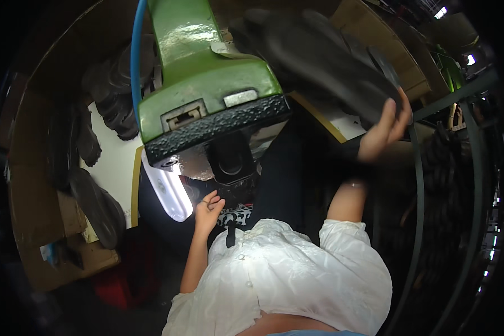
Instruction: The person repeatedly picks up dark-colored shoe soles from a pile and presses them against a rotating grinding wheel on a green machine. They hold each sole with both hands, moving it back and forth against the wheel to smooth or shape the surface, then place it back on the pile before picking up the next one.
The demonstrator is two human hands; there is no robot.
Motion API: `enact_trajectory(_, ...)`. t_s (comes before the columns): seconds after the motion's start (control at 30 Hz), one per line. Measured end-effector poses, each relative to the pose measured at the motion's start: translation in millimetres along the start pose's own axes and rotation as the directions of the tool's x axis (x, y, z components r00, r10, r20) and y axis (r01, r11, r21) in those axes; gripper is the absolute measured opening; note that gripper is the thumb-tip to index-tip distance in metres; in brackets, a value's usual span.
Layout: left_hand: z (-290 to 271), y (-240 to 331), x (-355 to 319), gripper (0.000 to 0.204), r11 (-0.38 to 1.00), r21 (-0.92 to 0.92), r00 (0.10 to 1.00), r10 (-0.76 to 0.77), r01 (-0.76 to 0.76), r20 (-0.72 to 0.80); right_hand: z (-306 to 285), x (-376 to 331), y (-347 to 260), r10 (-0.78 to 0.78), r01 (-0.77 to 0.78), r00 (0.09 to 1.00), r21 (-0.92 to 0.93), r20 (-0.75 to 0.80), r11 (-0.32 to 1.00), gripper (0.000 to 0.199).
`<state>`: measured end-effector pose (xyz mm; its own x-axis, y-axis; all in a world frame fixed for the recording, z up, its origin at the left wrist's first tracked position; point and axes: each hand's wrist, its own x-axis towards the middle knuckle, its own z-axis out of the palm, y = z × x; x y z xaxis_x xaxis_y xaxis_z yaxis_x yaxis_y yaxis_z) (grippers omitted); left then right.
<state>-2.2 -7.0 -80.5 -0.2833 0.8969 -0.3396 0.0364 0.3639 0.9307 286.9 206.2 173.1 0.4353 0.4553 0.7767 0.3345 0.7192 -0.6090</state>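
Note:
My right hand (382, 131) reaches up at the right, its fingers curved against the near end of a long dark grey shoe-like piece (325, 70). That piece is smeared by motion, so its exact kind is hard to tell. In the middle, under the green machine head (207, 95), my left hand (208, 208) is raised with loosely bent fingers apart and nothing visible in it. A bright white lamp (171, 193) glows just left of that hand. Beneath the machine head is a black block (231, 159).
Several dark shoes (98, 207) lie at the left on a white board with a yellow edge (135, 185), inside cardboard (33, 210). A blue hose (136, 67) runs beside the machine. Metal rack bars (417, 207) stand at the right. Something red (126, 280) sits low at the left.

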Motion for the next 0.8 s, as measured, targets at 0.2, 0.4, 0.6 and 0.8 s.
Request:
enact_trajectory(0.2, -13.2, 0.9, 0.7, 0.034, 0.997, -0.053, 0.998, -0.05, 0.048, -0.031, 47.8, 21.6, 93.7, 0.191, -0.128, 0.967, -0.326, 0.17, 0.937, 0.044)
enact_trajectory(0.4, -36.3, -16.5, 18.6, 0.036, 0.993, 0.117, 1.0, 0.007, -0.005, -0.018, 112.0, -8.4, 96.8, 0.155, -0.049, 0.952, -0.367, 0.265, 0.929, 0.044)
enact_trajectory(0.6, -55.7, 94.1, 59.4, 0.028, 0.948, 0.186, 0.919, 0.3, -0.258, -0.254, 124.8, -24.9, 117.4, 0.255, -0.143, 0.918, -0.345, 0.303, 0.928, 0.054)
enact_trajectory(0.8, -95.9, 211.7, 123.5, 0.062, 0.907, 0.363, 0.696, 0.403, -0.214, -0.595, 103.0, -80.6, 38.8, -0.145, 0.238, 0.888, -0.166, 0.436, 0.957, 0.076)
